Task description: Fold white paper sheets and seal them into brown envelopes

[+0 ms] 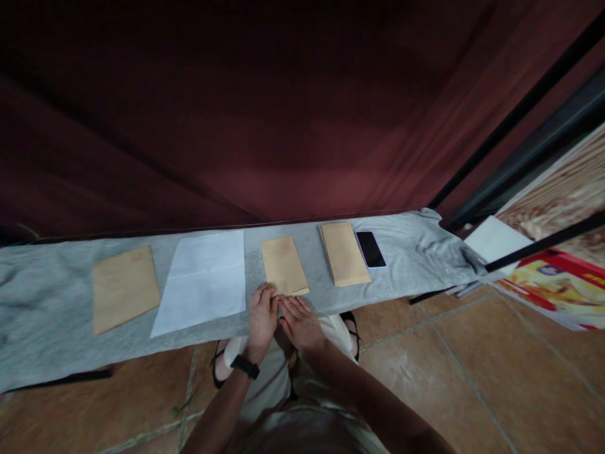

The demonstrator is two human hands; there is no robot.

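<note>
A small brown paper envelope (pixel 284 261) lies in front of me on the grey cloth, its lower edge under my fingertips. My left hand (pixel 263 315), with a black watch on the wrist, has its fingers bent together at the envelope's lower left corner. Beside it, my right hand (pixel 301 323) rests with fingers stretched out against the same lower edge. The two hands nearly touch at the thumbs, and what lies beneath the fingers is hidden.
A creased white paper sheet (pixel 203 277) and a larger brown envelope (pixel 125 287) lie to the left. On the right are a stack of brown envelopes (pixel 344 253) and a phone (pixel 371 250). A dark red curtain (pixel 283 126) hangs behind the narrow cloth-covered bench (pixel 416 252).
</note>
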